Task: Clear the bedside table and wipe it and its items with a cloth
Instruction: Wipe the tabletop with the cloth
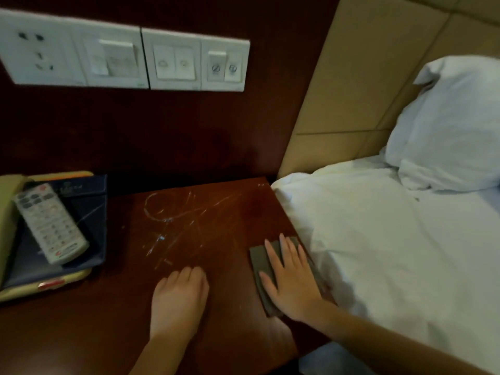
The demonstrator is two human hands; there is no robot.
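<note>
A white remote control [51, 223] was seen at the left of the scratched brown wooden table [189, 239]. The left hand [178, 296] was rested mid-table, fingers curled, nothing held; the right hand [290, 277] was pressed flat on a folded grey cloth [259, 259] by the right edge.

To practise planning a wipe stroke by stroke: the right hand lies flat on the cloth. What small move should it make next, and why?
Probably slide the cloth left and away, toward the white marks mid-table. The right hand presses it flat at the table's bed-side edge, and those marks look unwiped.
</note>
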